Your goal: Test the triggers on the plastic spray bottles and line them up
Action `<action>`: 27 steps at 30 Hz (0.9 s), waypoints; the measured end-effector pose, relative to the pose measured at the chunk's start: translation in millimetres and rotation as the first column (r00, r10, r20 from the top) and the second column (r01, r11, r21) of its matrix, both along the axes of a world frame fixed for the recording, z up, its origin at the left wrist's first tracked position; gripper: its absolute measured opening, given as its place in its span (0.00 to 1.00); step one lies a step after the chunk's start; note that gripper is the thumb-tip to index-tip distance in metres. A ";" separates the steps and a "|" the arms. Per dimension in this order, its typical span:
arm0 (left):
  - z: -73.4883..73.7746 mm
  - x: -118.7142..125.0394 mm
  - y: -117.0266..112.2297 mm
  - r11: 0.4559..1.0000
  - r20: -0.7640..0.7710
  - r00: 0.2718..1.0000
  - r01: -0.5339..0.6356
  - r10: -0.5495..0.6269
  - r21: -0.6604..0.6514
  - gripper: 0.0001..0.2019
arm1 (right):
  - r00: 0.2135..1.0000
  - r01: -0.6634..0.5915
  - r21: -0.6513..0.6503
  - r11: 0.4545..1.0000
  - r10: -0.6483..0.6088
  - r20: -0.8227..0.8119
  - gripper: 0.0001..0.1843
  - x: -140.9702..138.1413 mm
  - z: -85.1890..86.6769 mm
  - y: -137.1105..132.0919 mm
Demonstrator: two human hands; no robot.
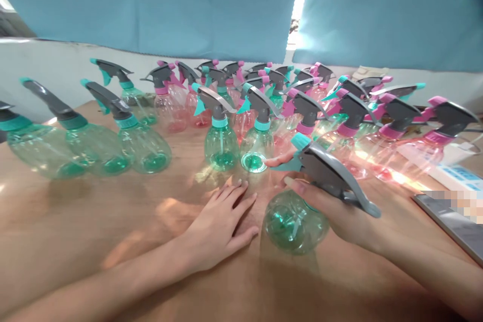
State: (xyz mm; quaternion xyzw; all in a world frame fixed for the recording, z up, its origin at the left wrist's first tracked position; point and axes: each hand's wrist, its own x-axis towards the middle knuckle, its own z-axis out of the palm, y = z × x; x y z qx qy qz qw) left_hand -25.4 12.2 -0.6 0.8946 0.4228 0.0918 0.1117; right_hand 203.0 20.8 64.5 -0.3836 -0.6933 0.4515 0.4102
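Observation:
My right hand (320,201) is wrapped round the neck of a green spray bottle (294,224), its index finger stretched along the teal trigger. The bottle is tilted, with its teal nozzle towards the upper left and its grey head over my hand. Flat on the wooden table (158,271) lies my left hand (226,216), fingers spread and holding nothing. Just beyond it two green spray bottles with teal collars stand upright, a left one (222,146) and a right one (258,143).
More green spray bottles (145,146) stand at the left. Several pink spray bottles (392,151) are on the right, with mixed ones crowded behind. A flat dark device (449,226), partly blurred out, lies at the right edge. Blue curtains (169,10) hang behind.

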 end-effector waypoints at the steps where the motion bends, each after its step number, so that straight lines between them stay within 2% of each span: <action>1: -0.3 0.0 0.2 1.000 0.011 1.000 -0.001 0.001 -0.002 0.27 | 1.000 0.006 0.002 1.000 -0.006 0.004 0.15 -0.1 -0.4 0.2; 6: -1.1 0.2 0.8 1.000 0.023 1.000 0.006 -0.006 0.009 0.26 | 1.000 -0.005 0.009 1.000 0.005 -0.021 0.16 -2.0 2.2 -1.3; 21: 4.5 2.9 -1.8 1.000 -0.067 0.998 0.003 -0.002 0.017 0.27 | 0.997 0.049 0.025 0.998 -0.050 0.052 0.17 -4.4 9.5 -2.5; 27: 3.9 3.6 -0.6 1.000 -0.072 0.997 0.005 -0.004 0.022 0.27 | 0.994 0.079 0.011 0.997 -0.080 0.074 0.17 -2.2 7.2 -2.6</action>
